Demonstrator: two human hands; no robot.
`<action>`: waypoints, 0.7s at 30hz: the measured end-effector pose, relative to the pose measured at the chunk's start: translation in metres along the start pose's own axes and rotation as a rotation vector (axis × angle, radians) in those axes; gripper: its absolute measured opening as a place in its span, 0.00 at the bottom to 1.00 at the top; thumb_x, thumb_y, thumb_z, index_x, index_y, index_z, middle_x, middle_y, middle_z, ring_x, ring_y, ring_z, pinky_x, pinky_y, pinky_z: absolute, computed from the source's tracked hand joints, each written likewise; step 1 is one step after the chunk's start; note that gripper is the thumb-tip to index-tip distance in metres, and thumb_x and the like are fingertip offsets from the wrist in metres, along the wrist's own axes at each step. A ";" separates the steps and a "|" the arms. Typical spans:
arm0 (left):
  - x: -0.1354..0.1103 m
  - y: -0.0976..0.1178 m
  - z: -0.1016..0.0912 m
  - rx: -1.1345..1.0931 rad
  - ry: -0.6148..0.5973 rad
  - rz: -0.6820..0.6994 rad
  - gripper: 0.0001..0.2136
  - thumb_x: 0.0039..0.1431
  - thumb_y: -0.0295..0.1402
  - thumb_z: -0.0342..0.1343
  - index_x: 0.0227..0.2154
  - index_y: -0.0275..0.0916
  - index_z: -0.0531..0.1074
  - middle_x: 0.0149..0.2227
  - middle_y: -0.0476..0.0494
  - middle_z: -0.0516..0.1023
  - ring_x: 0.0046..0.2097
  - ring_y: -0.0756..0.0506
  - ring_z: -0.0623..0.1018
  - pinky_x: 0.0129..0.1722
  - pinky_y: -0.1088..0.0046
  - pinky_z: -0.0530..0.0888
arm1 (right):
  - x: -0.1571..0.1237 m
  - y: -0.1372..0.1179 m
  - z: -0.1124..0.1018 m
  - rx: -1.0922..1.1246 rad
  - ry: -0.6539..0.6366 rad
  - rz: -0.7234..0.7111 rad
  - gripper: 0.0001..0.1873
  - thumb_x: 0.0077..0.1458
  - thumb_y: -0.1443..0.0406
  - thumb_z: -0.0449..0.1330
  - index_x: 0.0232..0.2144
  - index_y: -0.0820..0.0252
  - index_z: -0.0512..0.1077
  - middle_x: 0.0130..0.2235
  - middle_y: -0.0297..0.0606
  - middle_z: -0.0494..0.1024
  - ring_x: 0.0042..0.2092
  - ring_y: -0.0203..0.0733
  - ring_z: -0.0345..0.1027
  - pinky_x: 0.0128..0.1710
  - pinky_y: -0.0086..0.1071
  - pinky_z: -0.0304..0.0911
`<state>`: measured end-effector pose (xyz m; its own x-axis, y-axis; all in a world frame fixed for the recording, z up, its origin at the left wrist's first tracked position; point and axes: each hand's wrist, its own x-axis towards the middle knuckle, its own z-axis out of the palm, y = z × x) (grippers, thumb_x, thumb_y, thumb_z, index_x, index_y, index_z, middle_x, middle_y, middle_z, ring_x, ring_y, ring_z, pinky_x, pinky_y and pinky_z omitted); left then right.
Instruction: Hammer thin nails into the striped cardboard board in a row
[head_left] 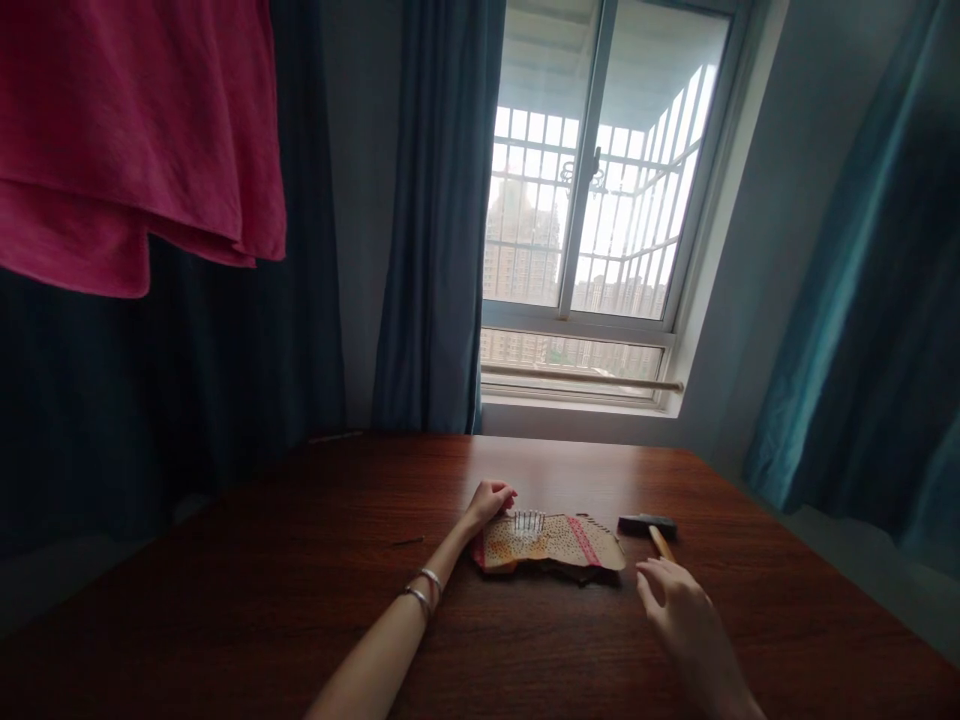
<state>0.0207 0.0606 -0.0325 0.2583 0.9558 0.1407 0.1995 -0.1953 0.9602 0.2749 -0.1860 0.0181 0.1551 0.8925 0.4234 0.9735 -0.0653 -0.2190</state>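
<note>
A flat board [551, 545] with a speckled tan surface and red bands lies on the table. Several nails [529, 521] stand upright in a row on its left part. At the board's back left corner, my left hand [491, 498] has its fingers curled together beside the nails; what they hold, if anything, is hidden. A hammer [661, 543] with a dark head and wooden handle lies right of the board. My right hand [679, 600] is over the near end of the handle, thumb and fingers apart. More thin nails [596, 522] line the board's back right edge.
The brown wooden table [337, 640] reaches to the wall under a barred window [585, 200]. A small thin dark item [409, 541] lies left of my left forearm. Blue curtains [442, 220] hang behind, and a pink cloth [142, 140] hangs at upper left.
</note>
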 end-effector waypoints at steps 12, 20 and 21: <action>0.001 -0.013 -0.004 -0.064 0.014 0.054 0.14 0.47 0.37 0.49 0.25 0.30 0.73 0.21 0.45 0.73 0.22 0.52 0.70 0.23 0.78 0.65 | 0.064 -0.071 0.058 0.045 -0.087 -0.218 0.14 0.54 0.68 0.47 0.36 0.64 0.72 0.41 0.47 0.74 0.44 0.43 0.67 0.42 0.31 0.59; 0.000 0.010 -0.005 0.010 0.043 0.060 0.12 0.47 0.34 0.48 0.23 0.31 0.73 0.20 0.46 0.72 0.22 0.52 0.69 0.22 0.78 0.65 | 0.051 -0.063 0.072 0.045 -0.023 -0.193 0.16 0.57 0.62 0.45 0.40 0.56 0.71 0.46 0.40 0.73 0.48 0.40 0.64 0.47 0.31 0.54; -0.001 0.019 -0.007 0.024 0.042 0.059 0.12 0.47 0.34 0.48 0.23 0.31 0.73 0.20 0.45 0.72 0.22 0.52 0.69 0.22 0.78 0.65 | 0.051 -0.063 0.074 0.043 -0.014 -0.185 0.16 0.57 0.62 0.45 0.39 0.56 0.71 0.46 0.40 0.73 0.47 0.40 0.64 0.47 0.31 0.54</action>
<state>0.0179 0.0572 -0.0126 0.2306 0.9508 0.2070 0.2078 -0.2560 0.9441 0.2092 -0.1031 -0.0120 -0.0285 0.8937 0.4477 0.9770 0.1195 -0.1764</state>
